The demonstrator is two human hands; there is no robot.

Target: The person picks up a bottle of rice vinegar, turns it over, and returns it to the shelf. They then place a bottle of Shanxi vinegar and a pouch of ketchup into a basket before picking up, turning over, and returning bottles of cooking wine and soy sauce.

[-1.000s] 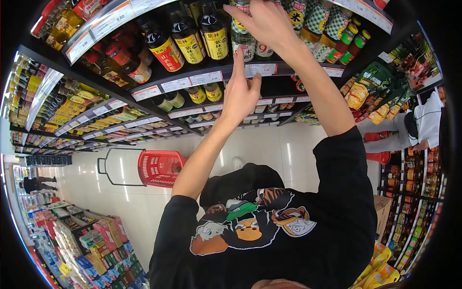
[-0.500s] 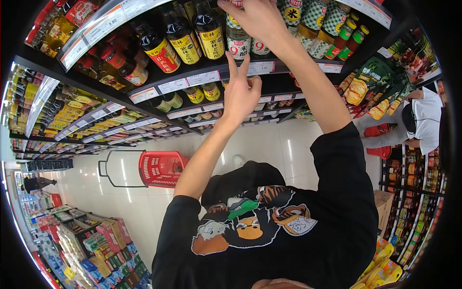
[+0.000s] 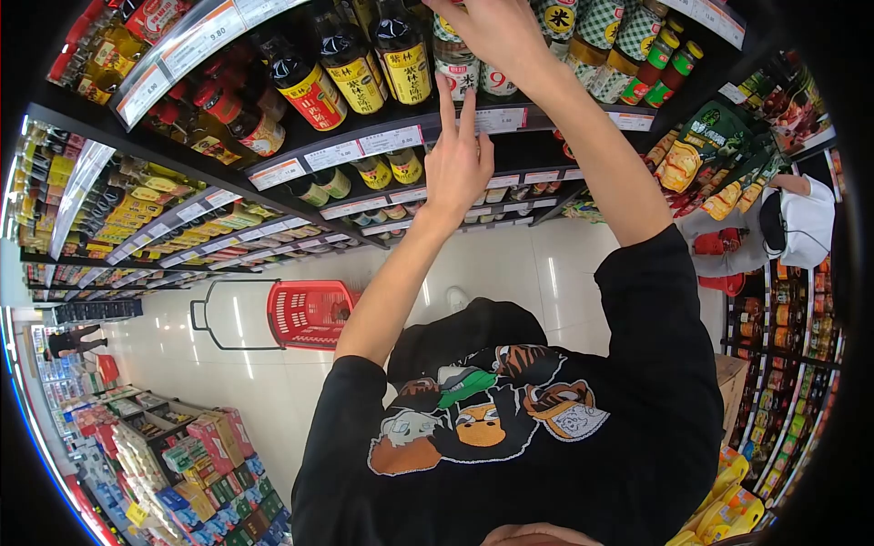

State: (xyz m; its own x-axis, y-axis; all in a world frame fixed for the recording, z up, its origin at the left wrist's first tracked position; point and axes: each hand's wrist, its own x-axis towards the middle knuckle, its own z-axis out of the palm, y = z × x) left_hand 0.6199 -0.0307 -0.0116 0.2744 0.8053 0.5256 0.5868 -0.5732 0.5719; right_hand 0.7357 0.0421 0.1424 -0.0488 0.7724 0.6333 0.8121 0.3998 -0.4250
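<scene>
A clear rice vinegar bottle (image 3: 456, 60) with a white label and a red 9 stands upright at the front of the upper shelf. My right hand (image 3: 501, 38) is closed round its upper part, with the fingertips partly cut off by the top of the view. From below, my left hand (image 3: 460, 166) reaches up with two fingers stretched out, their tips against or just before the label; the other fingers are folded. A similar bottle (image 3: 496, 82) is close on the right. To the left are dark vinegar bottles (image 3: 403, 68) with yellow labels.
A price-tag strip (image 3: 390, 140) edges the shelf below the bottles. On the floor to the left is a red shopping basket (image 3: 309, 314) with a black handle. Another person (image 3: 806, 223) in white is at the right, near hanging green packets (image 3: 701, 150).
My left hand has moved up, bringing its two stretched fingers over the lower label. My right hand keeps its hold on the bottle. The view has shifted slightly.
</scene>
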